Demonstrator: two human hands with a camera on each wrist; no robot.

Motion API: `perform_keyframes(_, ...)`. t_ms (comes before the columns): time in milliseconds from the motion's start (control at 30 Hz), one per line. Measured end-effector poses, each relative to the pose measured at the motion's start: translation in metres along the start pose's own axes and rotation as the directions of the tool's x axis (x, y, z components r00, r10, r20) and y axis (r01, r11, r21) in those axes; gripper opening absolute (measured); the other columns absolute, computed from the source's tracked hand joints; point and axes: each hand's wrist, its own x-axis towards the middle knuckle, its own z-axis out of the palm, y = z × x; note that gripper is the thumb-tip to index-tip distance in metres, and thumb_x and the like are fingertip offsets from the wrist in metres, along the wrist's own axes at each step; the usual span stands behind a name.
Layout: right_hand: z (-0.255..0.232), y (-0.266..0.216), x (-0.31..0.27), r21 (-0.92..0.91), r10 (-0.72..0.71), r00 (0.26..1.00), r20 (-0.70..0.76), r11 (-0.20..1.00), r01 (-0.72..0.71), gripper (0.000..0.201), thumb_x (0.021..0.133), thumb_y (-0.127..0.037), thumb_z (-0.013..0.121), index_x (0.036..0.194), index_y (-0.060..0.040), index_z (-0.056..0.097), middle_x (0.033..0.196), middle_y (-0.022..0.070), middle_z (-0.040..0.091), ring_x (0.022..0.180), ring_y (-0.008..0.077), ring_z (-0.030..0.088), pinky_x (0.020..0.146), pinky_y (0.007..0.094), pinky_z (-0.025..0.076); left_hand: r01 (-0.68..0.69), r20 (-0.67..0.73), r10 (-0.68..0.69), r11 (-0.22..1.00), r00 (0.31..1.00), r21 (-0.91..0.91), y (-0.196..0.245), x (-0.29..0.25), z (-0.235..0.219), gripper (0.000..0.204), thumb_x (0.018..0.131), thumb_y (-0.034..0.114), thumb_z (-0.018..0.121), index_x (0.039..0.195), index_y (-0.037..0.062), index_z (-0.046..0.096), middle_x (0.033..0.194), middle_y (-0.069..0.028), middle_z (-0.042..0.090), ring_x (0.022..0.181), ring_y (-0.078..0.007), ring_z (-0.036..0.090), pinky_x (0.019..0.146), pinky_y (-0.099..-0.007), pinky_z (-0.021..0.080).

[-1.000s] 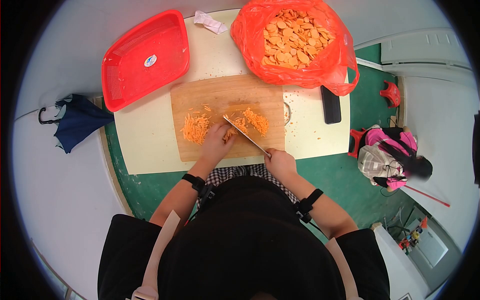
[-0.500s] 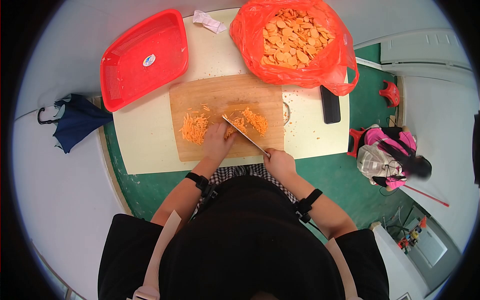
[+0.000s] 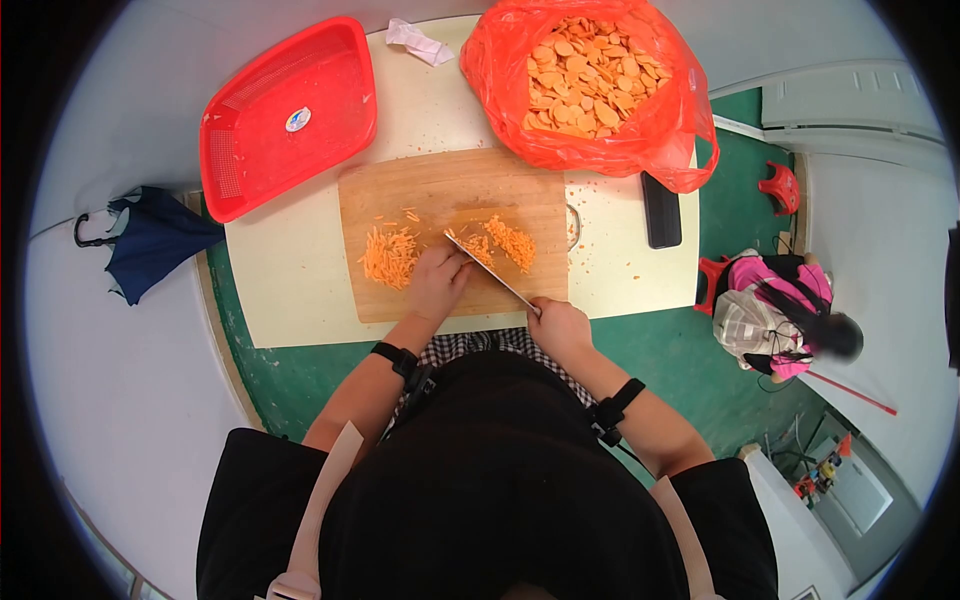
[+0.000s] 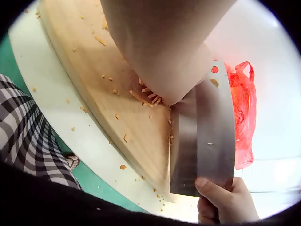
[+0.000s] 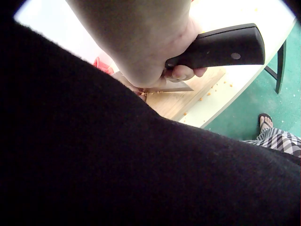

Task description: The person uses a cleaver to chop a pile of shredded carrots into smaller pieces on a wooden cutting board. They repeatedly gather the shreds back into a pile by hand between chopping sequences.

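Note:
My right hand [image 3: 561, 326] grips the black handle [image 5: 221, 49] of a cleaver [image 4: 214, 132], its thumb laid against the broad blade. The blade stands on edge, slanting across the wooden cutting board [image 3: 450, 180]. Just left of it, my left hand [image 3: 438, 283] has its fingers bent down over thin orange carrot strips [image 4: 151, 97], holding them to the board beside the blade. Most of those fingers are hidden in the left wrist view. A pile of carrot strips [image 3: 388, 258] lies left of this hand, and finely diced carrot [image 3: 514, 245] lies right of the blade.
A red plastic bag [image 3: 500, 90] full of orange carrot slices [image 3: 600, 85] stands behind the board. At the back left is a red basket [image 3: 270, 165], with crumpled paper [image 3: 419, 42] nearby. A black phone [image 3: 662, 210] lies on the right. A seated person [image 3: 780, 300] is off to the right.
My left hand draws back slightly and its fingers shift over the strips beside the blade. The cleaver and right hand stay nearly in place.

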Motion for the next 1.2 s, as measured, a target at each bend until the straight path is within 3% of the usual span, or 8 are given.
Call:
perform_keyframes(67, 0.0, -0.001, 0.0, 0.005, 0.001, 1.0, 0.001, 1.0, -0.001, 0.025, 0.084, -0.027, 0.052, 0.095, -0.0091, 0.065, 0.076, 0.0159, 0.064, 0.071, 0.0329, 0.062, 0.066, 0.0427, 0.051, -0.011, 0.011, 0.011, 1.0, 1.0, -0.013, -0.002, 0.0, 0.0, 0.017, 0.067, 0.009, 0.068, 0.083, 0.0039, 0.064, 0.085, -0.0086, 0.058, 0.081, -0.0274, 0.055, 0.07, -0.0366, 0.046)
perform_keyframes(133, 0.001, 0.0, -0.002, 0.031, -0.032, 0.997, -0.066, 0.999, 0.034, 0.021, 0.083, -0.023, 0.051, 0.08, -0.0065, 0.062, 0.07, 0.0165, 0.063, 0.067, 0.0335, 0.062, 0.062, 0.0431, 0.05, -0.016, 0.009, 0.016, 1.0, 1.0, 0.007, -0.003, 0.0, 0.001, 0.013, 0.067, 0.009, 0.068, 0.077, 0.002, 0.064, 0.082, -0.0088, 0.06, 0.077, -0.027, 0.056, 0.068, -0.0352, 0.046)
perform_keyframes(267, 0.0, 0.002, -0.003, 0.004, -0.061, 0.995, -0.074, 0.998, 0.062, 0.019, 0.082, -0.023, 0.051, 0.079, -0.0065, 0.061, 0.069, 0.0164, 0.063, 0.066, 0.0329, 0.062, 0.062, 0.0428, 0.05, -0.07, -0.018, 0.069, 0.997, 0.997, -0.025, -0.006, 0.001, 0.001, 0.014, 0.067, 0.006, 0.066, 0.081, 0.0033, 0.064, 0.081, -0.0087, 0.058, 0.077, -0.0271, 0.055, 0.067, -0.0363, 0.046)
perform_keyframes(567, -0.012, 0.009, -0.028, -0.051, -0.075, 0.995, -0.066, 0.996, 0.072, 0.016, 0.081, -0.021, 0.053, 0.081, -0.007, 0.06, 0.067, 0.0158, 0.062, 0.065, 0.0325, 0.062, 0.06, 0.0426, 0.05, 0.063, 0.02, -0.063, 0.998, 0.998, 0.002, 0.004, -0.001, -0.008, 0.013, 0.067, 0.005, 0.066, 0.079, 0.0034, 0.061, 0.083, -0.0082, 0.059, 0.079, -0.0276, 0.056, 0.068, -0.0375, 0.046)
perform_keyframes(667, -0.014, 0.014, -0.031, 0.02, -0.004, 0.995, -0.096, 1.0, 0.006, 0.019, 0.082, -0.024, 0.053, 0.085, -0.0076, 0.063, 0.068, 0.0161, 0.063, 0.066, 0.0331, 0.062, 0.061, 0.0426, 0.051, -0.011, -0.069, 0.011, 1.0, 0.998, -0.007, 0.006, 0.005, -0.009, 0.013, 0.067, 0.005, 0.066, 0.078, 0.0043, 0.06, 0.086, -0.0076, 0.06, 0.081, -0.0268, 0.056, 0.07, -0.0386, 0.045)
perform_keyframes(833, -0.02, 0.021, -0.03, 0.099, 0.105, 0.988, -0.117, 0.991, -0.093, 0.025, 0.084, -0.028, 0.052, 0.093, -0.009, 0.065, 0.074, 0.0174, 0.064, 0.069, 0.0332, 0.063, 0.064, 0.0416, 0.051, -0.103, 0.043, 0.102, 0.995, 0.994, 0.014, -0.003, 0.003, -0.009, 0.012, 0.068, 0.01, 0.067, 0.078, 0.0064, 0.061, 0.088, -0.005, 0.06, 0.084, -0.0244, 0.056, 0.071, -0.037, 0.044)
perform_keyframes(1200, -0.016, 0.01, -0.025, 0.043, 0.007, 0.996, -0.094, 0.999, -0.003, 0.023, 0.084, -0.027, 0.053, 0.091, -0.0091, 0.065, 0.07, 0.0162, 0.063, 0.066, 0.033, 0.062, 0.062, 0.0416, 0.051, -0.115, 0.037, 0.115, 0.993, 0.993, -0.005, -0.015, -0.003, -0.006, 0.014, 0.069, 0.009, 0.068, 0.081, 0.0041, 0.063, 0.084, -0.0069, 0.06, 0.078, -0.0253, 0.057, 0.067, -0.0357, 0.044)
